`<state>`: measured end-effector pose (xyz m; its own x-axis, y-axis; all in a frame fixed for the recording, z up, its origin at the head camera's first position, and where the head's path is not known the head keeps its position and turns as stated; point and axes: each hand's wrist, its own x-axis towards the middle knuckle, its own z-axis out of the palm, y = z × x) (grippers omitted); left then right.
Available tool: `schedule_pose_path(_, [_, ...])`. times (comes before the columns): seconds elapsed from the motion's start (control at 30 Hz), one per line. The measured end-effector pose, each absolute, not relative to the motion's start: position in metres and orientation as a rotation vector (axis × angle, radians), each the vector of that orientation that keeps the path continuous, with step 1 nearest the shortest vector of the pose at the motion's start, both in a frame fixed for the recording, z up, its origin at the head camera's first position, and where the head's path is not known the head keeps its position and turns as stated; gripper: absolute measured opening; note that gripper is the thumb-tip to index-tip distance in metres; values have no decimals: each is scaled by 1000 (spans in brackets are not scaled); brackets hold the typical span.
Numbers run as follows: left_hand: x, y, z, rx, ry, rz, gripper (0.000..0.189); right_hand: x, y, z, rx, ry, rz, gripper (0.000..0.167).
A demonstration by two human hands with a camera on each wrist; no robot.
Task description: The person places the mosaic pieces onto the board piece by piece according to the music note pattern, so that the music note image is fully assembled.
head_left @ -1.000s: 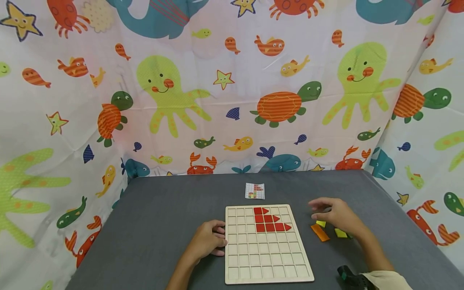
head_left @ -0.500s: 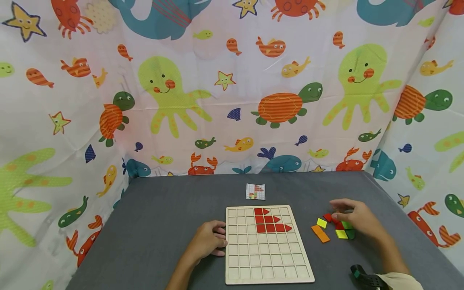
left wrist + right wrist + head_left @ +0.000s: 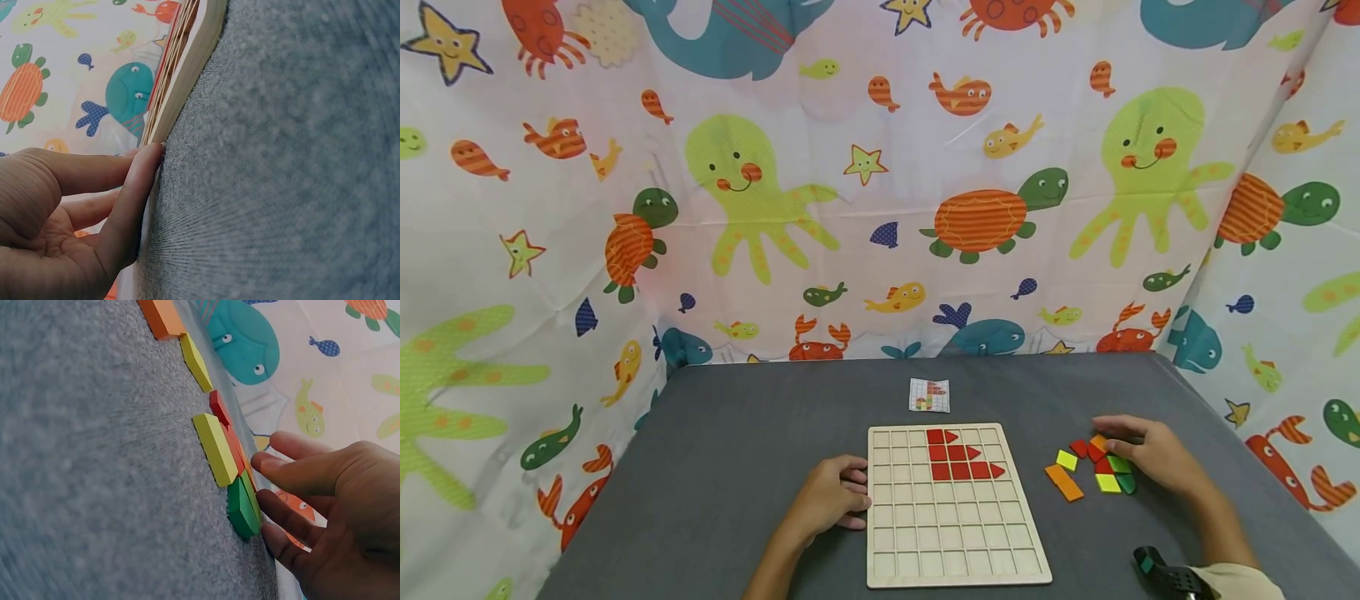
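A pale wooden grid board [image 3: 955,533] lies on the grey cloth with red squares and triangles set in three rows near its top. At its left edge my left hand [image 3: 831,497] holds the board with bent fingers; the left wrist view has the fingertips against the board's side. My right hand [image 3: 1157,454] hovers at a loose cluster of tiles, thumb and fingers apart. Nearest to its fingertips are an orange square tile [image 3: 1099,442] and a green tile [image 3: 242,509]. Red tiles [image 3: 1078,448], yellow tiles [image 3: 1107,483] and orange tiles [image 3: 1063,482] lie beside them.
A small printed card [image 3: 929,396] with a coloured grid picture lies behind the board. The grey cloth-covered table [image 3: 760,425] is backed by a white curtain [image 3: 865,225] printed with sea animals. A black strap [image 3: 1168,575] is on the right wrist.
My right hand has moved right from beside the board to the tile cluster, uncovering more of the tiles, the orange square among them. The left hand and the board have stayed in place.
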<state>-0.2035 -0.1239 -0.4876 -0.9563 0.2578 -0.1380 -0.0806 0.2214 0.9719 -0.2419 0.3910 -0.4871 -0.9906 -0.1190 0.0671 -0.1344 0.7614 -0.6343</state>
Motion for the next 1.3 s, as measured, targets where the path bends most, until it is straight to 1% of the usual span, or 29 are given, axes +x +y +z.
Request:
schedule_pose_path(0.17, [-204, -125, -488, 170, 2224, 1800, 61, -244, 393, -489, 258, -2914, 1026, 31])
schedule_pose_path(1.0, [-203, -125, -483, 167, 2210, 1790, 60, -248, 396, -483, 124, -2984, 908, 37])
schedule_pose_path(1.3, [-204, -126, -487, 159, 2205, 1796, 60, -250, 393, -485, 180, -2977, 806, 28])
